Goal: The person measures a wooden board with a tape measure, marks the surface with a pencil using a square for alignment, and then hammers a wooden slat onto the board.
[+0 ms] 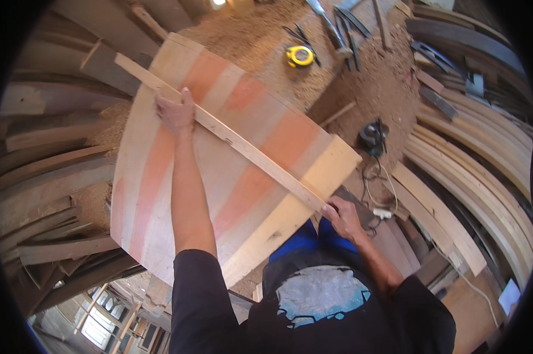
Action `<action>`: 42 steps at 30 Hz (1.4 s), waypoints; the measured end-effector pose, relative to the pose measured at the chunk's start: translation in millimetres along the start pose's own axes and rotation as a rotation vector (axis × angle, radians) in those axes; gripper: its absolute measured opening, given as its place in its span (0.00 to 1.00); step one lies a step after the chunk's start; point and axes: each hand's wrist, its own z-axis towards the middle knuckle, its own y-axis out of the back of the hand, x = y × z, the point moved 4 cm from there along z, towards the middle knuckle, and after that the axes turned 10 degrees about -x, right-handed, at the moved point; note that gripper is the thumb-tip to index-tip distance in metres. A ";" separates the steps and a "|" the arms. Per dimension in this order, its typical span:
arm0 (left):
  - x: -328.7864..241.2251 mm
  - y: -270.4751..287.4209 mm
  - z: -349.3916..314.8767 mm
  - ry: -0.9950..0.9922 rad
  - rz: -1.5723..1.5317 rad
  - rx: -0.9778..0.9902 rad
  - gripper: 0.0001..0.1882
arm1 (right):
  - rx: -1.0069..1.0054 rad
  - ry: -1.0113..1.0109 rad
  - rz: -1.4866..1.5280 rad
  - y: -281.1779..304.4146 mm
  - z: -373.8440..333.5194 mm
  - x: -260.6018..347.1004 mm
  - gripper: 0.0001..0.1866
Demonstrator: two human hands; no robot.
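A wide wooden panel (231, 194) of glued boards, banded in pale and reddish tones, lies in front of me with one rounded side. Across it, slanting from the far left to the near right, runs a long straight wooden strip (249, 151). My left hand (175, 112) is closed on the strip near its far end, the thumb along the edge and some fingertips hidden. At the near end, by the panel's pale corner, my right hand (343, 216) grips the strip between thumb and fingers.
Sawdust (237, 38) covers the surface beyond the panel. A yellow tape measure (300, 56) lies there near a long metal tool (330, 28). To the right sit a dark power tool (373, 137) and its white cord (390, 180). Stacked curved boards (473, 156) line both sides.
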 end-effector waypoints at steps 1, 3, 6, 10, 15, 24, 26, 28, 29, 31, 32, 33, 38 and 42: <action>1.8 1.0 -5.5 -0.029 0.024 -0.028 0.48 | -0.002 -0.031 -0.010 1.3 -0.4 -2.0 0.12; 1.8 -0.7 -10.9 -0.016 0.025 0.008 0.48 | 0.019 -0.056 0.086 2.1 -0.2 -1.0 0.13; 2.1 1.1 -6.4 -0.015 0.019 -0.010 0.47 | -0.007 -0.101 0.127 6.1 1.5 2.5 0.12; -1.7 3.8 -7.7 0.010 0.013 -0.008 0.46 | -0.012 -0.156 0.160 12.2 6.4 1.7 0.11; -0.8 6.3 -5.5 0.003 0.013 0.020 0.47 | -0.102 -0.132 0.177 14.5 8.0 1.7 0.10; -10.2 10.6 -7.7 -0.039 -0.030 0.028 0.55 | -0.158 -0.095 0.155 15.9 9.5 -7.0 0.10; -12.4 10.3 -9.6 -0.034 -0.071 0.069 0.56 | -0.162 -0.077 0.149 16.5 10.1 -7.0 0.10; -2.5 11.8 -6.6 -0.030 -0.034 0.066 0.57 | -0.173 -0.038 0.089 12.1 16.4 -5.9 0.10; 4.1 11.7 -8.6 -0.024 0.001 0.076 0.57 | -0.163 -0.023 0.092 12.8 12.4 -6.9 0.10; 8.8 11.9 -2.6 -0.033 0.059 0.086 0.56 | -0.132 -0.033 0.057 13.8 12.2 -4.6 0.10; 0.0 11.9 -4.1 -0.041 0.045 0.055 0.55 | -0.141 -0.060 0.081 15.5 12.1 -1.9 0.11; -11.1 12.4 -7.9 -0.048 0.030 0.029 0.54 | -0.150 -0.092 0.102 18.3 10.8 -1.7 0.11; -19.2 23.7 -10.4 -0.018 0.062 0.064 0.52 | -0.138 -0.070 0.102 15.8 10.7 -3.1 0.10; -19.5 25.1 -13.7 -0.007 0.081 0.049 0.50 | -0.118 -0.078 0.066 16.0 12.2 -2.3 0.10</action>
